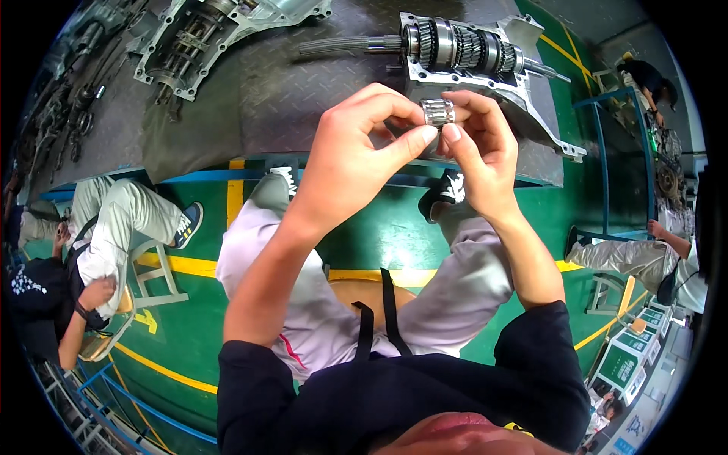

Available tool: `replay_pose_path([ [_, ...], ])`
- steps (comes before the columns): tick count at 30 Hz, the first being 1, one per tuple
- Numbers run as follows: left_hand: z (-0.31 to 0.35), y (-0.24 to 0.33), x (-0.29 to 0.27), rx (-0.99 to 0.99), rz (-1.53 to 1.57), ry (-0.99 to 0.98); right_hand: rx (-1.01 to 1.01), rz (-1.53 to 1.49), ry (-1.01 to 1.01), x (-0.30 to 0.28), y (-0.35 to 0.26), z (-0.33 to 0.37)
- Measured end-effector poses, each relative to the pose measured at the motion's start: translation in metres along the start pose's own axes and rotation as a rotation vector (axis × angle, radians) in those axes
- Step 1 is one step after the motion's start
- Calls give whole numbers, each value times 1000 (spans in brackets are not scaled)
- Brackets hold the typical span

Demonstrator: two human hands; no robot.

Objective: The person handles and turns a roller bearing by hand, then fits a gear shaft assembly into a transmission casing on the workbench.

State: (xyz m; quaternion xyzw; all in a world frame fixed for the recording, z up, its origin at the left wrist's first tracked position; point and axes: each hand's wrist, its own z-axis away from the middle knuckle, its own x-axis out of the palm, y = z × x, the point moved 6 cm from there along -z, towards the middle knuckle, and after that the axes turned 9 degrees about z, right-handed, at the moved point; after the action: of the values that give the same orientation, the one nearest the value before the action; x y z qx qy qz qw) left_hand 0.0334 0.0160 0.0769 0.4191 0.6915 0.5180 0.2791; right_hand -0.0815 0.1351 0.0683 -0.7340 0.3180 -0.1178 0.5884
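Observation:
Between the fingertips of both hands is a small silvery needle roller bearing (438, 113), a short ring with rollers around its side. My left hand (356, 152) pinches it from the left with thumb and forefinger. From the right, the thumb and fingers of my right hand (485, 148) close on its other edge. Just beyond my hands lies an open metal gearbox housing (462, 79), with a gear shaft assembly (470, 47) resting in it. The splined end of that shaft points left. My fingers partly hide the housing's near edge.
Another open housing half (205, 45) lies at the back left of the metal workbench (265, 98). Loose metal parts (83, 106) crowd the bench's far left. A seated person (91, 280) is at left; others are at right, near a blue frame (603, 167).

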Motion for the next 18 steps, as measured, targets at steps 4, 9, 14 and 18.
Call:
replay_pose_path([
  [4, -1, -1, 4, 37, -6, -10, 55, -78, -4, -2, 3, 0],
  [9, -1, 1, 3, 63, -60, -6, 83, -83, -26, -2, 7, 0],
  [14, 0, 4, 4, 67, -73, -8, 84, -92, -12, -3, 8, 1],
  [18, 0, 4, 4, 88, -72, -2, 84, -96, 3, -4, 9, 1],
])
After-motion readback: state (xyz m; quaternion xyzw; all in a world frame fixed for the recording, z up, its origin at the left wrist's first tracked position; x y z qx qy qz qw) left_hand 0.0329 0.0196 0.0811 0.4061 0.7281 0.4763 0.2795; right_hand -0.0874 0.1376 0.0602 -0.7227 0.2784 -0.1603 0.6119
